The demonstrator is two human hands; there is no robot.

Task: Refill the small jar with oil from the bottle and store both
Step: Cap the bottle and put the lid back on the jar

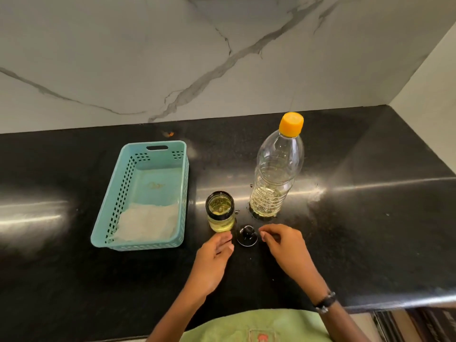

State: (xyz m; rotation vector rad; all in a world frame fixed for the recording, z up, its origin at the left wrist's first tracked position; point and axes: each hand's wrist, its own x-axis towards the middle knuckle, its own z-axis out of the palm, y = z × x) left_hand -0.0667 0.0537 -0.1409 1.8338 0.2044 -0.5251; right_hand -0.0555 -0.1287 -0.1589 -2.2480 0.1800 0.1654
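1. Head view: the small jar (pixel 220 211) stands upright and uncapped on the black counter (pixel 370 218), oil showing through its open mouth; it serves as the landmark here.
2. The jar's black lid (pixel 247 235) lies on the counter just right of the jar and a little nearer the person, knob up.
3. The right hand (pixel 283 245) is beside the lid on the side away from the jar, fingers curled loosely and holding nothing; whether a fingertip touches the lid, I cannot tell.
4. The left hand (pixel 217 253) sits just in front of the jar, fingertips at its base, fingers relaxed, not wrapped around it.
5. By my reading, the right hand is the nearer to the lid, and capping means carrying it a short way left and up onto the mouth.
6. The bottle (pixel 276 174), orange cap on, stands upright behind and right of the jar.
7. A teal basket (pixel 116 193) with a white cloth (pixel 148 223) lies left of the jar, its long axis running away from the person.
8. A marble-patterned wall (pixel 172 58) rises behind.
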